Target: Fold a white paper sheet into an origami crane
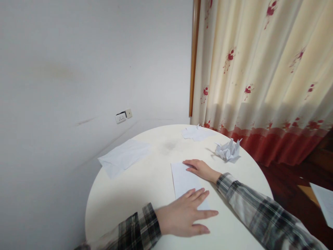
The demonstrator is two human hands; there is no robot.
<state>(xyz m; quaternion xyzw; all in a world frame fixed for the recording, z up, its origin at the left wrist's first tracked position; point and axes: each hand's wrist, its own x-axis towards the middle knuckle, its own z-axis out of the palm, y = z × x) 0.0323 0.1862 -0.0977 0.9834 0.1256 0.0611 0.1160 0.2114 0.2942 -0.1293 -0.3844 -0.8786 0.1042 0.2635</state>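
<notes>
Paper (125, 154), wide and lightly creased, lies flat on the left side of the table (148, 177), one corner folded over. Next, left hand (182, 213), palm down across the near end of the white sheet (183, 178); grip spread wide, fingers pointing right, thumb and one finger reaching past the sheet onto the table, pinching nothing visible. That sheet, the main workpiece, lies flat near mid-table between the hands. Right hand (203, 170) rests at its far right edge, grip slightly parted, fingertips on the paper; can't tell if anything is tucked beneath. Step in hand looks like steadying or smoothing the sheet; a next move would call for lined-up edges and light, even pressure, no sliding. Farther back, thin paper (195, 133) lies near the table's far edge. Right of it and nearer, pointed folded paper pieces (228, 151) sit bunched directly on the table. No container shows. Far right, patterned curtain (241, 80) hangs behind, and another sheet (324, 203) shows beyond the table, its support unclear.
</notes>
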